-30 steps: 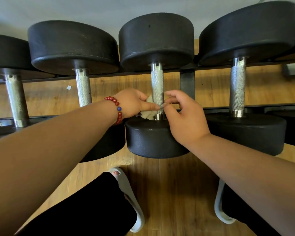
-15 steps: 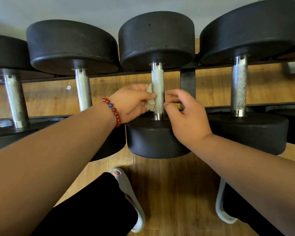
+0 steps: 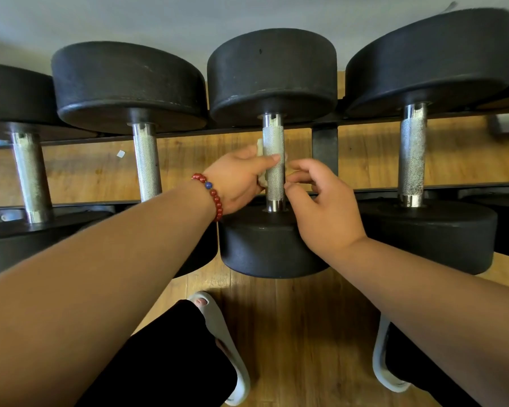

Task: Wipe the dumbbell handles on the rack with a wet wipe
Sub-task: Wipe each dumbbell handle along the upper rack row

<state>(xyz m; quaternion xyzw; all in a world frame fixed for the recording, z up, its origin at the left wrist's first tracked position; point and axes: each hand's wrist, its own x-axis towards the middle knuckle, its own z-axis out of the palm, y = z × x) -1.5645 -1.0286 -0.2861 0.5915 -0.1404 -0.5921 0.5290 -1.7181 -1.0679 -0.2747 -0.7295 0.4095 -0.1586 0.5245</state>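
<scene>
Black rubber heads and knurled steel bars: four dumbbells lie in a row across the rack (image 3: 324,146) in front of me. At nine o'clock the far-left dumbbell (image 3: 31,177) is partly cut off by the edge of my view. The second dumbbell (image 3: 146,163) lies beside it at about ten, and my left forearm hides its near head. A red bead bracelet (image 3: 212,195) with one blue bead circles my left wrist.

My left hand (image 3: 235,183) is at the centre. Its thumb lies across the front of the middle handle (image 3: 274,139) and clamps the wipe (image 3: 260,148) to the steel about halfway along the bar. The pale wipe shows on the handle's left side, above and below my thumb, and a small bit peeks out at the right edge.

My right hand (image 3: 323,207) sits at three o'clock of that handle, its fingers curled and the tips close to the steel. I cannot tell whether they pinch the wipe's end. At two o'clock the right dumbbell (image 3: 412,160) lies well apart from both hands. Down at six is the wood floor (image 3: 300,333), with my pale slippers (image 3: 215,327) on it.
</scene>
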